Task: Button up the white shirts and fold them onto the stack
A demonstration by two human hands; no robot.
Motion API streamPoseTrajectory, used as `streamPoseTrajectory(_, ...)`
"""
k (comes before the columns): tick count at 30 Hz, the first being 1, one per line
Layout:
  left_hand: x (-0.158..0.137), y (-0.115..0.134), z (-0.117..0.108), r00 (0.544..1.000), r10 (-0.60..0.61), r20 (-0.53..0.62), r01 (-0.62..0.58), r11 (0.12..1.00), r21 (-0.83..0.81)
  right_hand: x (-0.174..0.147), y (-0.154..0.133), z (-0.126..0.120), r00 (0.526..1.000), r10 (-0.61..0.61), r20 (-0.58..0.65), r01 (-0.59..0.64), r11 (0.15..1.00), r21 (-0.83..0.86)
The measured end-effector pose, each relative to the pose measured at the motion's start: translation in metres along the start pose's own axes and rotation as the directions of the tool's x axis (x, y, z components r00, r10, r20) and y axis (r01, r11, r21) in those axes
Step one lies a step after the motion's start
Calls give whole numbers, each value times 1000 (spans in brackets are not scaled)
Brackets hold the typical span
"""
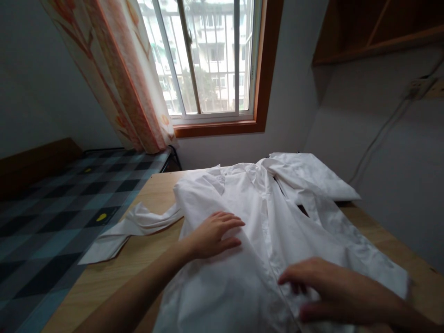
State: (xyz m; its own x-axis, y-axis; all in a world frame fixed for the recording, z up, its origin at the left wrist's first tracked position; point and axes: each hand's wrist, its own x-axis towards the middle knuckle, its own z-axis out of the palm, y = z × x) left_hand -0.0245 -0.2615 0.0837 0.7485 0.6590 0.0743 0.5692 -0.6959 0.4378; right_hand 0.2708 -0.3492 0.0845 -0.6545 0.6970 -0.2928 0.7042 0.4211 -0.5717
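Wooden counter (156, 189) stood before a window (217, 60), beside a checked bed (104, 185). White shirt (249, 199) lay spread on it, one sleeve (138, 224) trailing bedward. Left hand (218, 233) was over the shirt, fingers extended, gripping nothing. Right hand (322, 282), blurred, was over its lower front, fingers half curled; any hold on cloth could not be told.

The shirt (256, 231) lies across the bench (149, 254), one sleeve (144, 224) reaching the bench's left edge. A cloth (322, 173) lies at the far right, just beside the shirt. Left of the bench stands the bed (86, 194). Behind is the window (215, 64), the curtain (126, 78) at its left; a shelf (391, 44) hangs upper right.
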Motion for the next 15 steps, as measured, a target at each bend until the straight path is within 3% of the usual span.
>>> streamPoseTrajectory(2, 9, -15, 12, 999, 31, 42, -38, 982, 185, 28, 0, -2, 987, -90, -132, 89, 996, -10)
streamPoseTrajectory(5, 13, -32, 29, 995, 42, 91, -68, 951, 300, 78, 8, 7, 969, -186, -164, 210, 967, 145)
streamPoseTrajectory(7, 9, -35, 34, 993, 116, 33, -120, 935, 334, 110, 14, 13, 975, -63, -212, 151, 888, 434)
streamPoseTrajectory(9, 1, -34, 36, 957, 259, -133, -188, 898, 397, 136, 16, 15, 947, 183, -264, 72, 679, 730)
streamPoseTrajectory(10, -3, -32, 37, 908, 346, -236, -222, 876, 429, 147, 16, 14, 922, 289, -259, 65, 545, 836)
streamPoseTrajectory(12, -12, -29, 40, 765, 482, -427, -274, 843, 462, 164, 12, 13, 899, 392, -197, 76, 301, 950)
streamPoseTrajectory(14, -18, -28, 46, 637, 523, -566, -304, 845, 439, 180, 5, 14, 923, 367, -118, 72, 138, 988)
streamPoseTrajectory(15, -20, -28, 50, 605, 516, -607, -311, 854, 416, 188, 0, 15, 939, 335, -83, 58, 85, 995)
